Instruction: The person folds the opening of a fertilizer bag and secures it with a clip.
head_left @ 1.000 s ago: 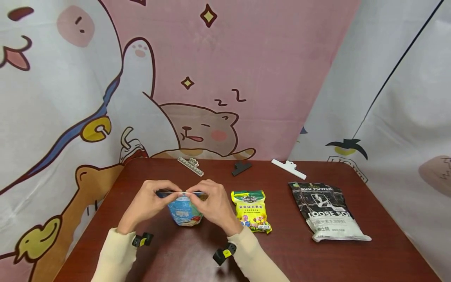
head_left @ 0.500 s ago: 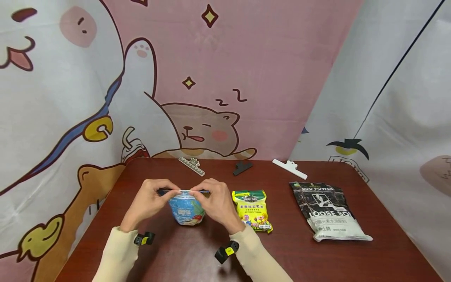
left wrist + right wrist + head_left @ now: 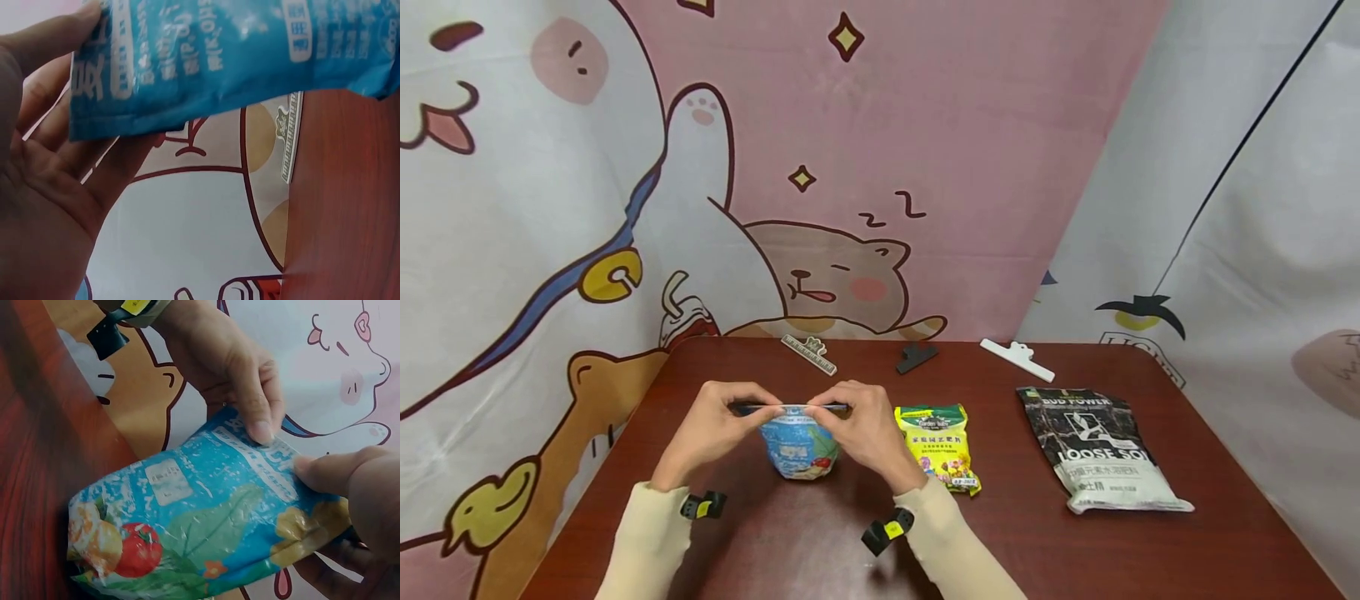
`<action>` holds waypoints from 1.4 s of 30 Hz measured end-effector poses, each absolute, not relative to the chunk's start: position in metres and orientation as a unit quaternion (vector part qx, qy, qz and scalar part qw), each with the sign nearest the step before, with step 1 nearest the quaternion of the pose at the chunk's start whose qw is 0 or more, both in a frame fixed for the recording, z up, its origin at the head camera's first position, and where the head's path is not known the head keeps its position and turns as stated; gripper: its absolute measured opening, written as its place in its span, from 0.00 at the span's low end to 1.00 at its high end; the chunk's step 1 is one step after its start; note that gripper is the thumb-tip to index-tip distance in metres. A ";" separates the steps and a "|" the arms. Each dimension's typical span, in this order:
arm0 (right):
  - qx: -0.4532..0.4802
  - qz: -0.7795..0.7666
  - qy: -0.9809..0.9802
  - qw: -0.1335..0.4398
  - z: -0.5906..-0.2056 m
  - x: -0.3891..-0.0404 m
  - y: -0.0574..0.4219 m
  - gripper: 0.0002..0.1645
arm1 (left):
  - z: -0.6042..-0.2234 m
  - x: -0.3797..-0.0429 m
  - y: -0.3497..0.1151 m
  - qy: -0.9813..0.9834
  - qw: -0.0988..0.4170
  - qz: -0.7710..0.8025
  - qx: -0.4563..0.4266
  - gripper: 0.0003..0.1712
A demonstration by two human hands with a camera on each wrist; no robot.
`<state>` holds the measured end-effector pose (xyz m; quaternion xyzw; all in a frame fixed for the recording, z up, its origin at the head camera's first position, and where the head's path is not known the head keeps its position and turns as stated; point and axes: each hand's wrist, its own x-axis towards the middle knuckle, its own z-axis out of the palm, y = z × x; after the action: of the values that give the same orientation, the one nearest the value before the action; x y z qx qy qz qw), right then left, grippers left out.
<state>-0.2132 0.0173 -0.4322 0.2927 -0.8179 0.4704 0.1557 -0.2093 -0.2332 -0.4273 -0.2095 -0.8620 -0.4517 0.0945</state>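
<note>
A blue printed plastic bag (image 3: pixel 799 450) stands on the dark red table (image 3: pixel 790 550), pictures of a tomato and flowers on its front. Its top edge is pinched between thumb and fingers by my left hand (image 3: pixel 718 429) at one side and my right hand (image 3: pixel 861 425) at the other. In the left wrist view, the left thumb lies on the bag's printed face (image 3: pixel 219 56) and the other fingers are behind it. Seen from the right wrist, both thumbs press near the white printed strip (image 3: pixel 256 462), a short gap between them.
A yellow and green fertilizer packet (image 3: pixel 937 450) lies just right of my right hand. Farther right is a black and white soil bag (image 3: pixel 1101 450). Along the back lie a patterned clip (image 3: pixel 807 353), a black clip (image 3: pixel 916 357) and a white clip (image 3: pixel 1017 359).
My thumbs have moved slightly apart along the bag's top edge, so more of the edge shows between them. The bag stays in place.
</note>
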 end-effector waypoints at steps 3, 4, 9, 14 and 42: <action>0.303 0.479 -0.811 0.148 -0.432 -0.215 0.020 0.05 | -0.426 -0.209 -0.237 -0.862 0.082 -0.458 -0.201 0.04; 0.304 0.481 -0.809 0.145 -0.432 -0.215 0.021 0.05 | -0.426 -0.209 -0.238 -0.862 0.081 -0.459 -0.200 0.04; 0.303 0.484 -0.809 0.136 -0.432 -0.217 0.023 0.05 | -0.428 -0.211 -0.240 -0.862 0.091 -0.456 -0.203 0.04; 0.297 0.488 -0.807 0.149 -0.431 -0.217 0.021 0.05 | -0.430 -0.212 -0.236 -0.854 0.146 -0.445 -0.225 0.04; 0.324 0.489 -0.797 0.144 -0.432 -0.225 0.035 0.06 | -0.433 -0.213 -0.250 -0.868 0.141 -0.427 -0.211 0.04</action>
<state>-0.2246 0.0349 -0.4320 0.3236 -0.7971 0.4889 0.1445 -0.2134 -0.2502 -0.4326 -0.2107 -0.8679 -0.4272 0.1411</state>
